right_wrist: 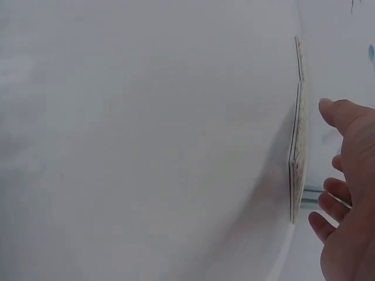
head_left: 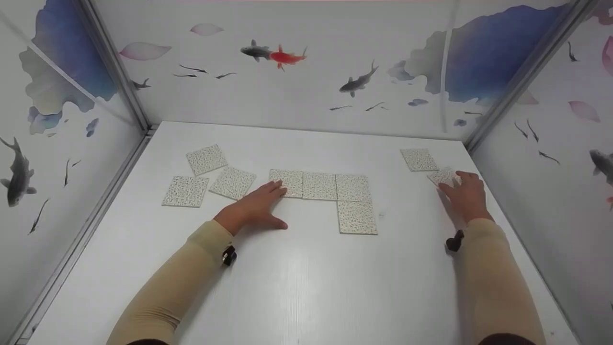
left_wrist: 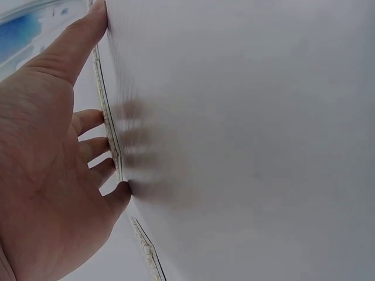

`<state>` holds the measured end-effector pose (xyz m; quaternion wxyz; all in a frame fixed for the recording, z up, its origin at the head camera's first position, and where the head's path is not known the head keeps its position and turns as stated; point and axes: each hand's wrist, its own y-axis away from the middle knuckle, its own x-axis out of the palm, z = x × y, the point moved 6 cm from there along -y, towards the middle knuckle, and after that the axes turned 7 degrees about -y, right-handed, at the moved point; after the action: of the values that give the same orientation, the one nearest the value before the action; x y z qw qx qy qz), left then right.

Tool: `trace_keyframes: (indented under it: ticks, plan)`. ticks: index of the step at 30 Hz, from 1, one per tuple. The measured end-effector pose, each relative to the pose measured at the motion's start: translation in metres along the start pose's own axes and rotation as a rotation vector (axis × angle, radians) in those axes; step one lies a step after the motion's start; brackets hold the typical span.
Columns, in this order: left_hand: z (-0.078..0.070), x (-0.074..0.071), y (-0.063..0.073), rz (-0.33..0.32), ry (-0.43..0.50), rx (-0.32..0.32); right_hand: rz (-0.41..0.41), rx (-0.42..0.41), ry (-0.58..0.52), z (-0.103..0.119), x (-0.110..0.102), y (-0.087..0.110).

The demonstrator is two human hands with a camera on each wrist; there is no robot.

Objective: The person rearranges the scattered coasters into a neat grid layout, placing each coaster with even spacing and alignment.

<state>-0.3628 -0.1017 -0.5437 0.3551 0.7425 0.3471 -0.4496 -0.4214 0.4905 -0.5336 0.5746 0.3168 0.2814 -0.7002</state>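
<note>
I count four joined tiles [head_left: 319, 186] mid-frame, five loose tiles [head_left: 185, 191] left and right; left hand [head_left: 254, 206] spread, right hand [head_left: 465, 195] loosely parted, neither gripping.

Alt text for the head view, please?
A person's left hand touches the left end of four speckled tiles forming an L; the right hand is over one of two tiles farther right. Three more tiles lie at the left, on a white table.

Got cream-and-grey speckled square tiles [head_left: 357, 218], plain white tabletop [head_left: 297, 282], tan sleeves [head_left: 498, 278], white wall panels [head_left: 297, 108] with blue blotches [head_left: 503, 57], pink petals [head_left: 145, 51], grey fish [head_left: 355, 85], red fish [head_left: 286, 58].
</note>
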Motion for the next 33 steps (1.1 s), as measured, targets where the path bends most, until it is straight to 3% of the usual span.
trace_keyframes:
  ticks: [6, 11, 20, 33]
  plan:
    - [0.0, 0.001, 0.0, -0.005, 0.0, -0.001, 0.044, 0.036, -0.017, 0.022, -0.01, 0.028]
    - [0.0, 0.004, -0.002, -0.006, -0.01, 0.006, 0.11, 0.073, 0.031, 0.03, -0.015, 0.038]
    - [0.0, 0.002, -0.002, -0.013, -0.006, 0.013, 0.148, 0.107, -0.007, 0.029, -0.013, 0.036]
    - [0.001, 0.001, -0.001, -0.014, 0.011, 0.025, 0.079, 0.097, -0.004, 0.032, -0.012, 0.038]
